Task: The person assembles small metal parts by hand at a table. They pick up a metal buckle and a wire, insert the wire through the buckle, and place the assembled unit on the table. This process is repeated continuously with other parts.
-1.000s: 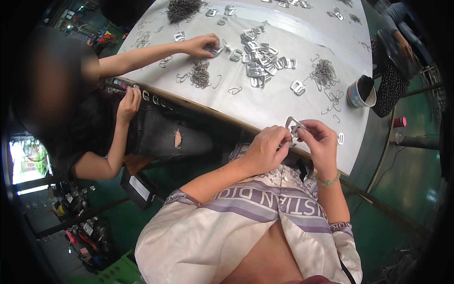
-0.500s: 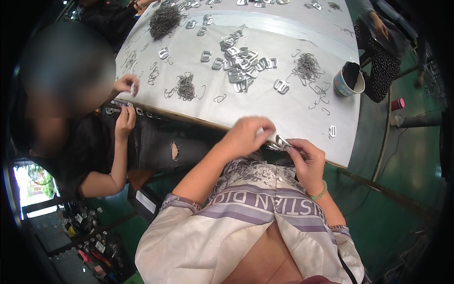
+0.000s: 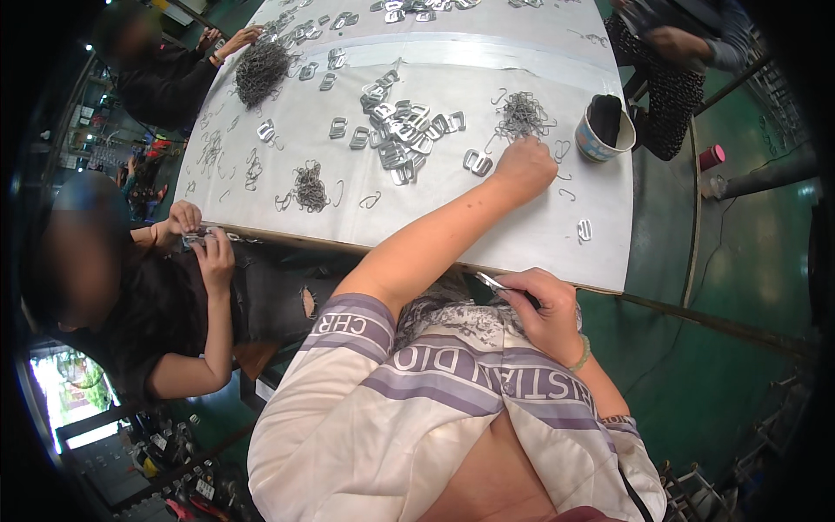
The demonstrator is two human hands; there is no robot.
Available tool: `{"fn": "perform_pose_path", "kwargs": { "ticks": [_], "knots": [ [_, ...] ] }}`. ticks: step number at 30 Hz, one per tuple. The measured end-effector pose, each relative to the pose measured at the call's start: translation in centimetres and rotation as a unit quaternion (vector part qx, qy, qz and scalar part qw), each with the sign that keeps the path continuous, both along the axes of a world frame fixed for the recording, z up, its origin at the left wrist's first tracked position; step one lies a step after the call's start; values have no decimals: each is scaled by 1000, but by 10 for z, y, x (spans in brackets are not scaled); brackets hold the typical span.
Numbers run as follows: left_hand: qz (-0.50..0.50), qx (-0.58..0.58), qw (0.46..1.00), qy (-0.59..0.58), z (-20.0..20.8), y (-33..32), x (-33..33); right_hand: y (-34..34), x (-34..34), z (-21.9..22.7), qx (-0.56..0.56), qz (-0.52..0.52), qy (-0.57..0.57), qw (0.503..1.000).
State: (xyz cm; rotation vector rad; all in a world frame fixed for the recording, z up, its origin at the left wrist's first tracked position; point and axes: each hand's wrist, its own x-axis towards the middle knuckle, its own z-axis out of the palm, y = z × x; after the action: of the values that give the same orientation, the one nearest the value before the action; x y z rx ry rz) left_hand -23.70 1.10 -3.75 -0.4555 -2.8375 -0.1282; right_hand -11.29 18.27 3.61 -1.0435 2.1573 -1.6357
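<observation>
My left hand point(image 3: 528, 168) reaches across the table to the near side of a loose pile of thin wire hooks point(image 3: 522, 111). Its fingers are bunched and point down, and whatever they pinch is hidden. At the table's front edge, my right hand point(image 3: 546, 306) grips a silver metal buckle point(image 3: 490, 280) between thumb and fingers, one end sticking out to the left. Two more buckles lie near my left hand: one point(image 3: 477, 163) just left of it, another point(image 3: 584, 230) nearer the table's right edge. A heap of similar buckles point(image 3: 404, 130) spreads over the middle.
The white-covered table point(image 3: 417, 217) also bears a smaller hook pile point(image 3: 310, 185) and a dense dark one point(image 3: 262, 75). A paper tub point(image 3: 600, 152) with something black inside stands at the right edge. Co-workers sit at left, with one person's hands point(image 3: 209, 244) beside the table edge.
My left hand has left the buckle at the table edge and moved forward to the wire hooks. My right hand keeps the buckle, slightly turned. The whole view has shifted a little.
</observation>
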Motion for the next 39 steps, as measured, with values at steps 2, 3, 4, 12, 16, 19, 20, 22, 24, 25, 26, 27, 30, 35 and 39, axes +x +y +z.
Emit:
{"fn": "perform_pose_path", "kwargs": {
  "ticks": [2, 3, 4, 12, 16, 19, 20, 22, 24, 25, 26, 27, 30, 35, 39],
  "knots": [
    [-2, -37, 998, -51, 12, 3, 4, 1, 0, 0, -2, -7, -3, 1000],
    [-4, -51, 996, -78, 18, 4, 8, 1, 0, -1, 1, -6, -7, 1000],
    [-5, -66, 992, -104, 23, 1, 12, 2, 0, -2, 2, -4, -10, 1000],
    [34, 65, 996, -52, 21, -45, 46, -3, 0, -6, -6, 3, -8, 1000],
    [100, 184, 975, -67, 16, -68, 68, -4, 3, -8, 6, 2, -31, 999],
    [147, 255, 941, -167, 32, -65, 92, -6, 4, -13, 3, -13, -55, 998],
    [156, 288, 927, -185, 36, -63, 102, -6, 5, -15, 1, -21, -67, 998],
    [123, 410, 893, -136, 53, -61, 122, -9, 5, -12, -12, -45, -98, 994],
    [69, 496, 859, -108, 65, -56, 146, -10, 7, -14, -24, -64, -132, 989],
    [30, 524, 846, -100, 71, -53, 158, -11, 8, -15, -32, -71, -146, 986],
    [-10, 548, 831, -91, 76, -49, 168, -12, 8, -17, -41, -79, -158, 983],
    [-28, 572, 811, -120, 79, -44, 177, -13, 7, -16, -45, -67, -145, 986],
    [-21, 619, 770, -153, 68, -30, 196, -17, 9, -12, -45, -63, -132, 988],
    [3, 699, 696, -163, 59, -20, 205, -21, 11, -10, -44, -43, -128, 990],
    [-33, 682, 713, -161, 53, -22, 205, -24, 14, -9, -53, -34, -132, 989]
  ]
}}
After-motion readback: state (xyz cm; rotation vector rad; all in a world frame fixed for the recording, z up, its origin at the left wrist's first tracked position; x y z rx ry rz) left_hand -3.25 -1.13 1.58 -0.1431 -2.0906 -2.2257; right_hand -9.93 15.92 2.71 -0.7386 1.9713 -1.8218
